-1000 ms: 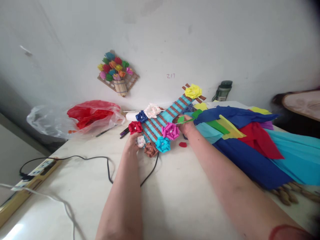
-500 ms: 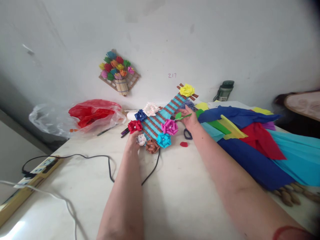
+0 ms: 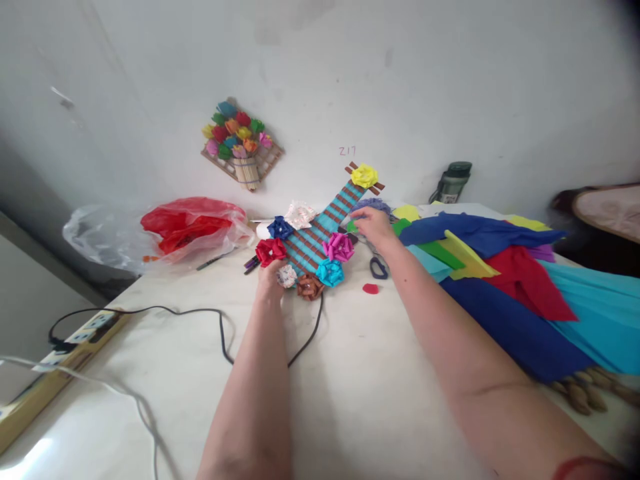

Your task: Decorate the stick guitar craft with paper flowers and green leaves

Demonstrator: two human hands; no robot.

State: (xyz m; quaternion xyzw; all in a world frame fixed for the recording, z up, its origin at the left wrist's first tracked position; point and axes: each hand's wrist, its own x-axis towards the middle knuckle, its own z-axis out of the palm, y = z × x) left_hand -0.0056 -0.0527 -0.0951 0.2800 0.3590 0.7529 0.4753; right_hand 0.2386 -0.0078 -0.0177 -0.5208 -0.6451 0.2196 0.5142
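A guitar-shaped craft piece (image 3: 313, 237), striped turquoise and brown, stands tilted above the table with paper flowers around its edge. My left hand (image 3: 271, 279) is closed on its lower left edge, by the red flower (image 3: 271, 252) and a small white speckled flower (image 3: 287, 276). To the right of the neck, my right hand (image 3: 374, 225) is pinched, with a green leaf (image 3: 352, 227) at its fingertips, mostly hidden. Just below that leaf is the magenta flower (image 3: 339, 247). The yellow flower (image 3: 365, 176) sits at the neck's top end.
Dark-handled scissors (image 3: 379, 268) and a red scrap (image 3: 371, 289) lie right of the craft piece. Coloured sheets (image 3: 515, 287) are heaped at the right, a clear bag with red material (image 3: 195, 223) at the left. A black cable (image 3: 220, 333) crosses the table near a power strip (image 3: 85, 340).
My right hand has drawn its fingers together, and the green leaf shows much less than before. The neck of the craft piece has swung slightly left. My left hand keeps its hold.
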